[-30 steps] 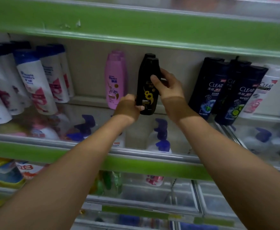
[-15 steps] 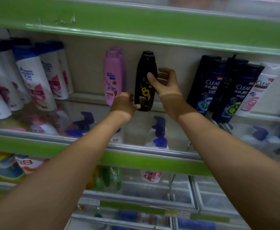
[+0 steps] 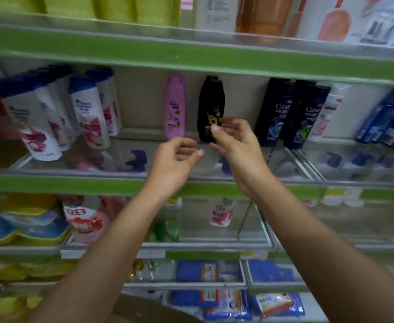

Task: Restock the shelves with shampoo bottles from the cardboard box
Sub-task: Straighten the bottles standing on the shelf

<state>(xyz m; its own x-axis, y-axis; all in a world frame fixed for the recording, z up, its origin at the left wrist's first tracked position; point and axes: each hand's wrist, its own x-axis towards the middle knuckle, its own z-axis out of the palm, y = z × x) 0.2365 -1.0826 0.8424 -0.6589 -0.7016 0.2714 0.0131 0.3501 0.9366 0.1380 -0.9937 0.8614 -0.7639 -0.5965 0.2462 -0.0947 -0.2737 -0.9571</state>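
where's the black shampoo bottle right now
In the head view the black shampoo bottle stands upright mid-shelf, between the pink bottle to its left and the dark Clear bottles to its right.

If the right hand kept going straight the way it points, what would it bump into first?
Most likely the black shampoo bottle. The right hand reaches toward the shelf back, fingertips already overlapping the bottle's lower part. Whether they touch it, the picture cannot settle.

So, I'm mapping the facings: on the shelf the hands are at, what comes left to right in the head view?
White bottles → pink bottle → black bottle → dark Clear bottles → white Clear bottle → blue bottles.
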